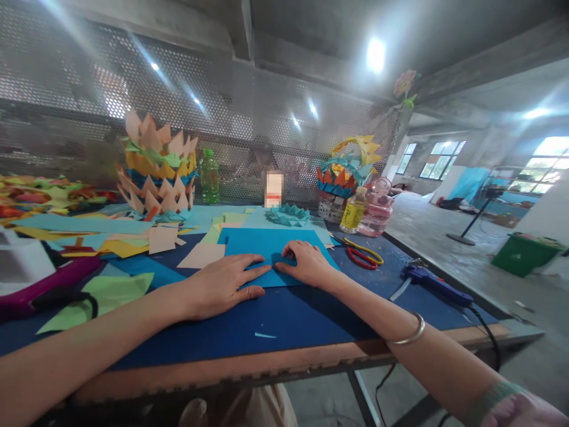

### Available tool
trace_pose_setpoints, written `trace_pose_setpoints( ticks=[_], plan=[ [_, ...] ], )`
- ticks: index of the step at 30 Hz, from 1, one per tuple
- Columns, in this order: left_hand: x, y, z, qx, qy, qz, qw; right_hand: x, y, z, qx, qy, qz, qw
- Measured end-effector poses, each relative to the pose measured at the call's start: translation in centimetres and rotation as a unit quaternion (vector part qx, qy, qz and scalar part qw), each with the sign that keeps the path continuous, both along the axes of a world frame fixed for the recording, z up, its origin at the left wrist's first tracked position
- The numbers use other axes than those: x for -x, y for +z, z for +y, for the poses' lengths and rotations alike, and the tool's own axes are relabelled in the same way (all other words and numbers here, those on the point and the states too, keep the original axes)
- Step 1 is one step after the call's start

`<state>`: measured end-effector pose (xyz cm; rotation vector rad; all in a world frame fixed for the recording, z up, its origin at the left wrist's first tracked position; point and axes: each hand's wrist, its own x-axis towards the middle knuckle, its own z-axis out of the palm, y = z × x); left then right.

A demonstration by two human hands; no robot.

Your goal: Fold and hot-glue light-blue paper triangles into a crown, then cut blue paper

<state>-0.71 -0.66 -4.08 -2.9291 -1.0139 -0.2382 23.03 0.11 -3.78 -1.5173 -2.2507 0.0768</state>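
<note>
A blue sheet of paper (pixel 271 246) lies on the dark blue table cover (pixel 284 320) in front of me. My left hand (pixel 220 286) lies flat on the sheet's near left part, fingers stretched toward the middle. My right hand (pixel 306 264) presses on the sheet's near edge with fingers curled down, beside the left fingertips. A silver bangle (pixel 411 335) sits on my right wrist. Whether a fold lies under the fingers I cannot tell.
Red and yellow scissors (pixel 362 255) and a blue glue gun (pixel 433 283) lie to the right. Folded paper baskets (pixel 155 169), (pixel 344 172), a green bottle (pixel 209 176), a yellow bottle (pixel 353 210), a pink jar (pixel 377 209) and loose coloured sheets (pixel 106 234) stand behind. The table edge (pixel 284 362) is near.
</note>
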Motion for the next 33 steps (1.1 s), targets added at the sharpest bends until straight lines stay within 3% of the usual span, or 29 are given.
trace_pose_setpoints(
  ticks=[16,33],
  plan=[
    [-0.2,0.6,-0.2,0.021,0.012,0.019,1.0,-3.1,0.4,1.0,0.058,-0.019,-0.007,0.998],
    [0.0,0.3,0.1,0.013,0.001,-0.013,1.0,-5.2,1.2,1.0,0.102,-0.06,-0.04,0.992]
  ],
)
